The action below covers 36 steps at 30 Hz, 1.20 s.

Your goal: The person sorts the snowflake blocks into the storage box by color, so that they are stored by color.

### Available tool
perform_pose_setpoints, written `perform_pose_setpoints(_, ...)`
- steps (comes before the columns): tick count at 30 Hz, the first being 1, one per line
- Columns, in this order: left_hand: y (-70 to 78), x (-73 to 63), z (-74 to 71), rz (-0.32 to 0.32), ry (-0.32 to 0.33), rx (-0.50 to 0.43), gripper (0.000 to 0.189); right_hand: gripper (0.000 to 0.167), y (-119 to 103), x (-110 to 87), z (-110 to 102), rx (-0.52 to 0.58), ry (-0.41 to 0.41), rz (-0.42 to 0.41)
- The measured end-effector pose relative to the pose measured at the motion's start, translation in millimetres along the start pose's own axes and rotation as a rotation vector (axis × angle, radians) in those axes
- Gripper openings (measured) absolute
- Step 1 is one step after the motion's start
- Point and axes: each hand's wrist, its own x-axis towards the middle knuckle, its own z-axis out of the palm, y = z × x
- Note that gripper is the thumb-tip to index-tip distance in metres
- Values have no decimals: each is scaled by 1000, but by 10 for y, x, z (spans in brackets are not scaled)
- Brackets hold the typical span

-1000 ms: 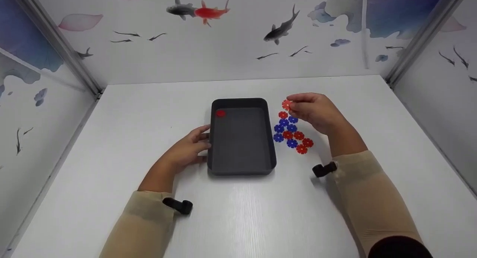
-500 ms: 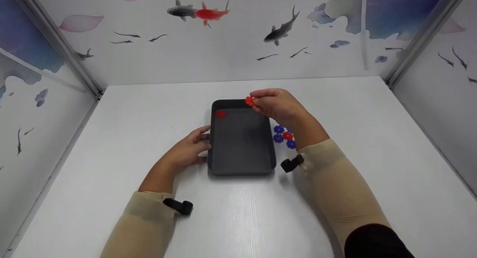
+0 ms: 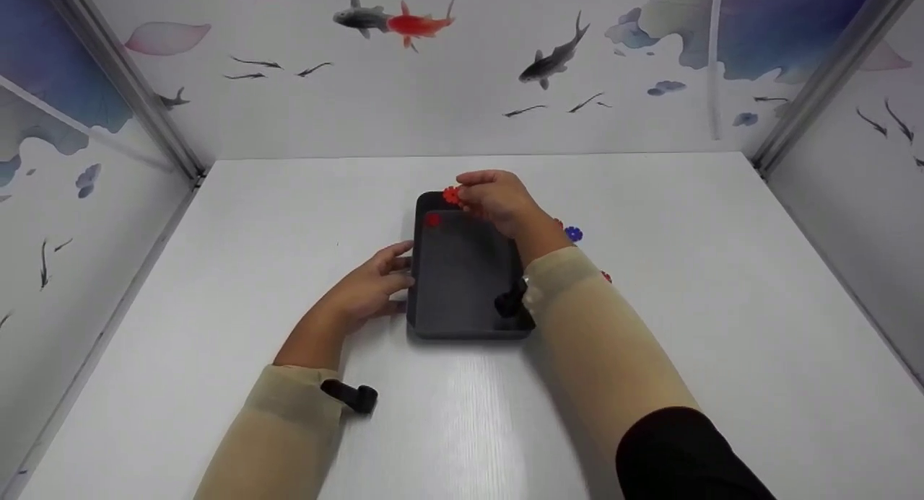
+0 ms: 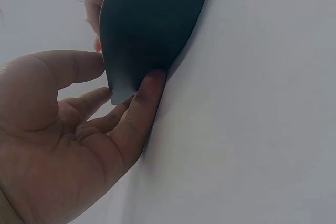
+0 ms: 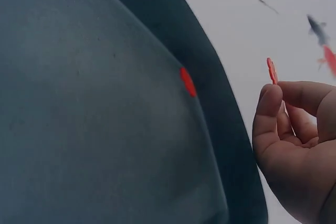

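My right hand pinches a red snowflake disc between thumb and fingertips, over the far end of a dark grey rectangular tray. In the right wrist view the pinched disc stands edge-on above the fingertips. Another red disc lies inside the tray near its far left corner. My left hand rests its fingertips against the tray's left outer wall. The left wrist view shows those fingers spread along the wall, low against the table.
Right of the tray, blue and red discs lie on the white table, mostly hidden by my right forearm. A printed wall stands behind the table, with side panels left and right.
My right hand has carried the red disc leftward from beside the loose pile to over the tray's far end. The left hand and tray have stayed in place.
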Motion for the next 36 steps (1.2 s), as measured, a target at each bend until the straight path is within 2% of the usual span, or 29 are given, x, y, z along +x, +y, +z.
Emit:
perform_pose_setpoints(5,11,-19,-8,-4,-4,1,71,29,107,113,80,-89,71,38)
perform_pose_setpoints(9,18,-10,-19,-11,2,17,72,28,182,174,98,-134,90,54)
perform_pose_setpoints(19,1,14,-21,-9,-5,28,71,24,339,204,93,-217,106,42)
perform_pose_setpoints(30,22,-16,-9,-3,-1,28,71,26,344,188,60,-377,152,-22)
perform_pose_setpoints(36,30,-35,-3,-3,-11,19,72,29,357,210,68,-452,160,-30)
